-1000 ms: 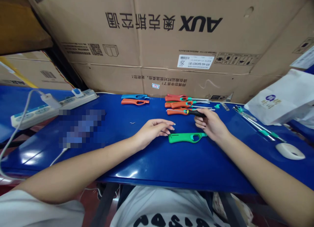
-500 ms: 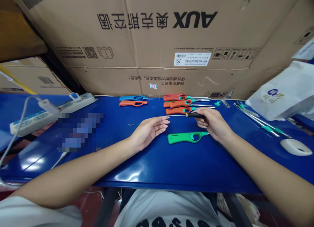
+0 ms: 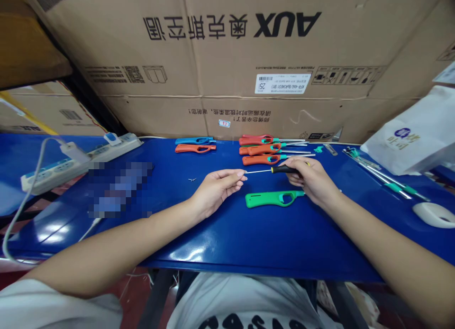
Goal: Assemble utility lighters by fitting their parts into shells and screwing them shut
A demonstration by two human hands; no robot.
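Observation:
My right hand [image 3: 307, 177] grips a screwdriver [image 3: 282, 169] by its black and yellow handle, the thin shaft pointing left. At the shaft's tip, the thumb and fingers of my left hand [image 3: 220, 189] are pinched together; anything small between them is too tiny to make out. Below the screwdriver a green lighter [image 3: 265, 199] with a teal trigger lies flat on the blue table [image 3: 220, 243], its nozzle end partly behind my right hand. A few tiny screws [image 3: 192, 179] rest left of my left hand.
Several red and orange lighters [image 3: 261, 150] with metal tubes lie behind my hands. A blue casing [image 3: 194, 141] and an orange casing [image 3: 195, 149] sit farther left. Metal tubes [image 3: 386, 177], a white mouse-shaped object [image 3: 433, 215] and a white bag [image 3: 408, 134] are right; a power strip [image 3: 53, 175] is left.
My left fingers have closed into a pinch at the screwdriver's tip; they were more spread before. The view has shifted slightly, and the lighters lie as they did.

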